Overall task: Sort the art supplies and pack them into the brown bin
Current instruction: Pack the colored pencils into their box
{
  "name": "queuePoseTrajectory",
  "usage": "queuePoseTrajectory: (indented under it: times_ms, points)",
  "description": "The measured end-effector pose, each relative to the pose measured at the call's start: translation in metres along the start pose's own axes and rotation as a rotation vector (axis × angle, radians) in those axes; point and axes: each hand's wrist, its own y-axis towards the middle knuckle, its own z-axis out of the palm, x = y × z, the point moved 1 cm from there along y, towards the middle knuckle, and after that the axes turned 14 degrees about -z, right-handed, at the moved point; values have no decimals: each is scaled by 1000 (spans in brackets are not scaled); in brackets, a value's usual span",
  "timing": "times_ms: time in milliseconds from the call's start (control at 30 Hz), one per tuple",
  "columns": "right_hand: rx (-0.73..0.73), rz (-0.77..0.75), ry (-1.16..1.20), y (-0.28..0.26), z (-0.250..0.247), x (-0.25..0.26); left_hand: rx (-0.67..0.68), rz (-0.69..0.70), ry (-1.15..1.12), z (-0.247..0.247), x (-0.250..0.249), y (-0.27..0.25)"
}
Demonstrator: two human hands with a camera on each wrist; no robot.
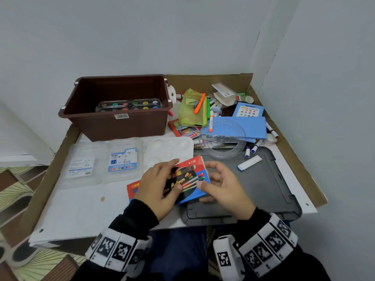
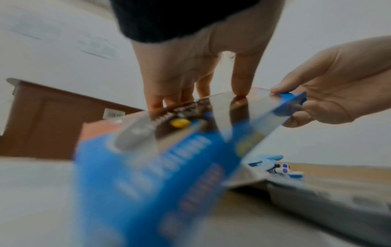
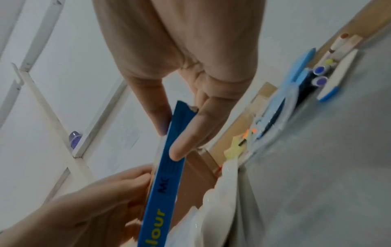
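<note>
Both hands hold a flat red and blue colour-pen box (image 1: 190,177) tilted above the table's front. My left hand (image 1: 160,185) grips its left side, thumb on the front face and fingers along the top edge. My right hand (image 1: 221,185) pinches the blue right end between thumb and fingers. The left wrist view shows the box (image 2: 169,158) blurred, with the right hand (image 2: 317,100) pinching its far corner. The right wrist view shows the blue edge (image 3: 167,167) between thumb and finger. The brown bin (image 1: 119,126) stands at the back left, a paint palette set (image 1: 129,105) inside it.
A second red box (image 1: 133,189) lies under my left hand. A clear pen case (image 1: 121,159), a white mixing palette (image 1: 168,151) and a grey lid (image 1: 263,189) lie around. Loose markers, a yellow pouch (image 1: 192,110), blue sheets (image 1: 243,126) and a protractor crowd the back right.
</note>
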Motion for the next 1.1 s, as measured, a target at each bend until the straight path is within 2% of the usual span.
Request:
queuePoseTrajectory:
  times_ms: [133,367,433,533,633,767,933,1100]
  points:
    - [-34,-133,6,7,-14,37,66,-63,-288,-14,-11,10]
    - [-193,-436,-62,16,-41,93,185,-34,-782,-2,-66,35]
    - [-219,-460,-91,15,-48,94,202,-31,-845,11,-77,39]
    - [-169,-391,-148,10,-52,81,228,-87,-949,32,-81,37]
    - [-200,-364,-59,2,-55,67,239,-127,-933,46,-75,33]
    - [-286,-436,-54,1,-61,72,250,-72,-893,37,-78,36]
    - [-285,-523,-62,3,-60,78,113,45,-1040,11,-99,46]
    - [-316,-535,-44,5,-60,73,-26,69,-1064,4,-111,52]
